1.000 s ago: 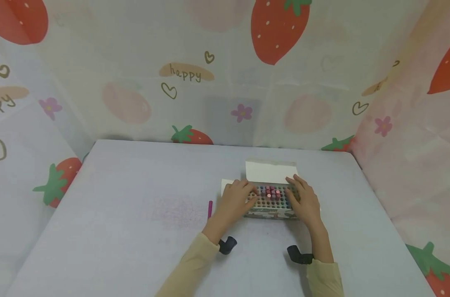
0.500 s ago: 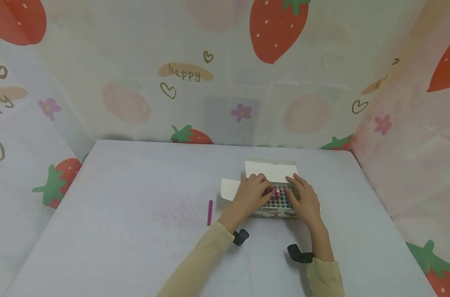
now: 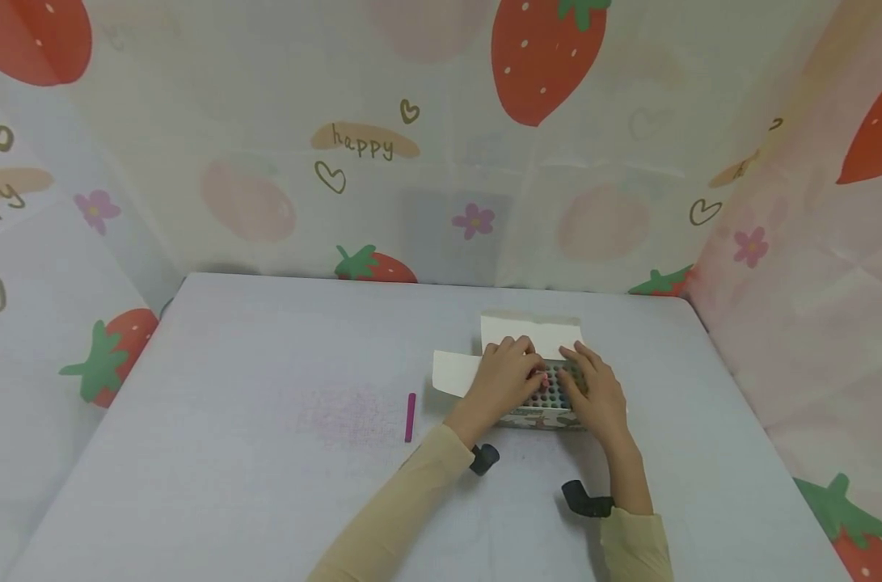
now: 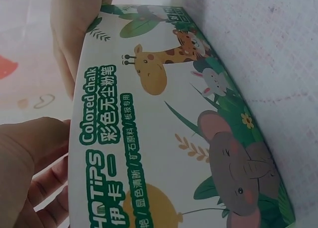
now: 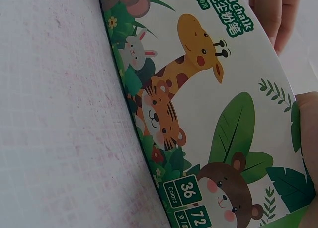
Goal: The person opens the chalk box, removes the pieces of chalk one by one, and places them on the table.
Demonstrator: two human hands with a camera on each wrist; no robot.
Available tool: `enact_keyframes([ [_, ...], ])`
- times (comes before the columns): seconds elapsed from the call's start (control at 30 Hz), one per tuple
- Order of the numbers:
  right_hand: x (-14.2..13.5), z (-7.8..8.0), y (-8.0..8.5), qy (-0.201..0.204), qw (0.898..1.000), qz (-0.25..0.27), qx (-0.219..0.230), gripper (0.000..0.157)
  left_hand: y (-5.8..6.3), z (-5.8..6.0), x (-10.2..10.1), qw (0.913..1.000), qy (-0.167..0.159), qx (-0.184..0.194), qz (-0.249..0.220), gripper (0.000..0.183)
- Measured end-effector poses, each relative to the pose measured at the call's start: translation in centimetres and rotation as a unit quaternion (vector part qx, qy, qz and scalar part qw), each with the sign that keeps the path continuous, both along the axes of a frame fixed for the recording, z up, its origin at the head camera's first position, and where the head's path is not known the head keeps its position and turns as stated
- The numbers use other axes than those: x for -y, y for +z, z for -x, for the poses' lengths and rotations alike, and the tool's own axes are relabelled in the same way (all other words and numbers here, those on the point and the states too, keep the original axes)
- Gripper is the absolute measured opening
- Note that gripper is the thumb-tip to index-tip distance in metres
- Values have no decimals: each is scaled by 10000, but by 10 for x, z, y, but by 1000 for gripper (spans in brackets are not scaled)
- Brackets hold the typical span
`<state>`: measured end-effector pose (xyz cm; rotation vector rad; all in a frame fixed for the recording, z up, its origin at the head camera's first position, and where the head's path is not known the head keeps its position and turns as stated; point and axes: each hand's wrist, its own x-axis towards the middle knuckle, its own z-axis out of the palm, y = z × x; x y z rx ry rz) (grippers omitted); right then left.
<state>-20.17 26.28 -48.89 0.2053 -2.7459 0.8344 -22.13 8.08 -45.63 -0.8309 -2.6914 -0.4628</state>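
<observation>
An opened box of colored chalk [image 3: 542,418] stands on the table, its rows of small chalk ends facing up. My left hand [image 3: 495,384] reaches over the box from the left, fingers curled down. Its thumb and finger meet around a pink chalk stick [image 3: 546,380] that sticks up from the rows; the hand hides other raised sticks. My right hand [image 3: 599,396] rests on the box's right end, thumb and fingers spread. Both wrist views show the printed front of the chalk box [image 4: 154,114], with the left fingers [image 4: 49,181] partly hidden behind its upper edge.
A white flap [image 3: 455,373] sticks out at the box's left, and the lid [image 3: 531,333] stands folded back behind. One magenta chalk stick [image 3: 410,417] lies on the white table [image 3: 266,347] left of the box, near a faint pink smudge.
My left hand has moved right across the box, from its left end to the raised pink sticks, and its fingers have closed together there. My right hand has stayed put.
</observation>
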Motion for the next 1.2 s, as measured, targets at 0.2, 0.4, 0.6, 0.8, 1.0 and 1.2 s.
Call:
enact_keyframes([
  [0.2,-1,0,-1,12,10000,14,-16,41,0,-1,-2,9998,44,99,164,18],
  [0.4,-1,0,-2,1,10000,76,28,41,-2,0,-3,9998,-11,145,142,19],
  [0.6,-1,0,-2,13,10000,83,0,40,-3,2,-5,9997,-31,158,182,18],
  [0.8,-1,1,-2,9,10000,53,-34,40,-4,3,-7,9993,-19,201,326,18],
  [1.0,0,1,-2,-6,10000,64,-60,41,-5,2,-7,9989,35,25,467,18],
  [1.2,-1,0,-2,-17,10000,55,-33,41,-7,1,-7,9987,66,-68,501,20],
])
